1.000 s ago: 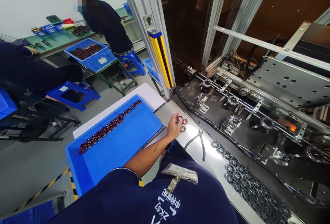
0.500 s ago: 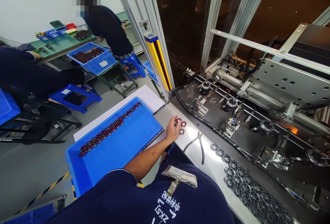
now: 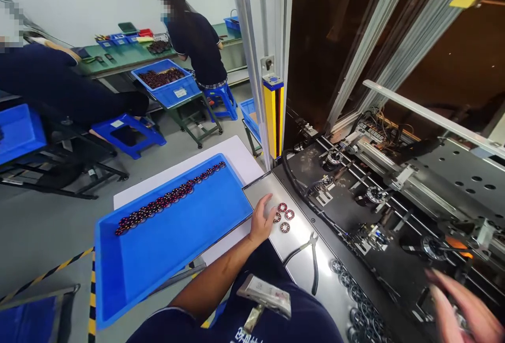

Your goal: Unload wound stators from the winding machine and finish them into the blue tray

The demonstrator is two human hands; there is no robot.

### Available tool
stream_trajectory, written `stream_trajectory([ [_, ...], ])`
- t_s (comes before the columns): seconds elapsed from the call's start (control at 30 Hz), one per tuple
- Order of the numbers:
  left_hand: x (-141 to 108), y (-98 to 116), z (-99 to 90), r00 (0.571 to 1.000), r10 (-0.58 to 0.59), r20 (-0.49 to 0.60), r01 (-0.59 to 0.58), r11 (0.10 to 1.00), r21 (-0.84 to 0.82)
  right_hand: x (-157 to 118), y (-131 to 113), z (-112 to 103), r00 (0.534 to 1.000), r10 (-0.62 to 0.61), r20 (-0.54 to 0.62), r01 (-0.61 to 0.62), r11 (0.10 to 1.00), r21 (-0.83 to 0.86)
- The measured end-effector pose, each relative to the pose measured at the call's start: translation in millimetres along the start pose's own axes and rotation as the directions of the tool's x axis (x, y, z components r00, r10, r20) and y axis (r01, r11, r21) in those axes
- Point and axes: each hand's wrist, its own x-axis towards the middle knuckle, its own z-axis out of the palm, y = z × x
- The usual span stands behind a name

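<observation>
My left hand [image 3: 262, 222] rests over the metal ledge [image 3: 258, 188], thumb and fingers apart, holding nothing visible. Right beside its thumb lie several small ring-shaped stators with dark red windings [image 3: 289, 214], one of them partly covered by the thumb. At the lower right, my right hand [image 3: 463, 306] is over the machine bed, blurred and cut off by the frame edge, its thumb and finger parted with no object visible between them. Black-handled cutting pliers [image 3: 314, 259] lie spread on the ledge between the hands. Several dark stators without red windings [image 3: 357, 301] sit further along it.
A blue tray [image 3: 185, 248] on my left holds a long row of red-wound stators [image 3: 158, 205]. A metal post with a yellow sensor bar [image 3: 273, 119] rises beside the ledge. Machine fixtures [image 3: 374, 194] line the right. Two people sit at a green bench [image 3: 122, 61] behind.
My head view has shifted. My left hand has opened away from the red-wound stators, uncovering more of them. My right hand has come into view at the lower right.
</observation>
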Motion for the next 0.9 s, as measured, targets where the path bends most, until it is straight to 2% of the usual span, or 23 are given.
stream_trajectory([
  [0.03, 1, 1, -6.5, 1.000, 0.004, -0.018, -0.004, 1.000, 0.000, 30, -2, 17, 0.998, -0.053, 0.014, 0.052, 0.998, 0.031],
  [0.07, 2, 2, -13.0, 0.999, 0.007, -0.037, -0.007, 1.000, 0.002, 63, -4, 38, 0.977, -0.193, 0.095, 0.180, 0.975, 0.128],
  [0.1, 3, 2, -19.6, 0.998, 0.011, -0.056, -0.010, 1.000, 0.006, 98, -6, 62, 0.959, -0.251, 0.134, 0.227, 0.959, 0.168],
  [0.2, 6, 4, -37.3, 0.994, 0.021, -0.109, -0.018, 0.999, 0.028, 190, -12, 140, 0.916, -0.338, 0.214, 0.291, 0.930, 0.224],
  [0.27, 8, 6, -46.4, 0.991, 0.032, -0.133, -0.026, 0.998, 0.050, 226, -16, 185, 0.894, -0.364, 0.260, 0.304, 0.921, 0.243],
  [0.33, 12, 9, -53.0, 0.989, 0.048, -0.142, -0.038, 0.997, 0.073, 241, -19, 216, 0.883, -0.360, 0.301, 0.289, 0.923, 0.254],
  [0.4, 18, 12, -57.6, 0.989, 0.067, -0.134, -0.055, 0.994, 0.094, 240, -17, 231, 0.888, -0.318, 0.333, 0.241, 0.937, 0.254],
  [0.5, 31, 19, -59.9, 0.990, 0.104, -0.099, -0.093, 0.990, 0.110, 232, -6, 236, 0.912, -0.188, 0.365, 0.106, 0.967, 0.233],
  [0.57, 45, 27, -55.9, 0.988, 0.141, -0.058, -0.134, 0.985, 0.107, 230, 5, 236, 0.919, -0.052, 0.390, -0.029, 0.980, 0.199],
  [0.63, 67, 37, -44.0, 0.981, 0.195, 0.008, -0.195, 0.976, 0.092, 234, 13, 240, 0.893, 0.109, 0.438, -0.192, 0.970, 0.151],
  [0.73, 113, 57, -7.8, 0.938, 0.310, 0.157, -0.322, 0.945, 0.057, 247, 17, 252, 0.794, 0.293, 0.532, -0.402, 0.910, 0.099],
  [0.8, 145, 71, 25.9, 0.880, 0.388, 0.274, -0.412, 0.911, 0.034, 258, 14, 260, 0.737, 0.359, 0.572, -0.495, 0.864, 0.095],
  [0.9, 184, 87, 77.5, 0.768, 0.462, 0.443, -0.527, 0.850, 0.027, 272, 8, 262, 0.696, 0.429, 0.576, -0.588, 0.800, 0.116],
])
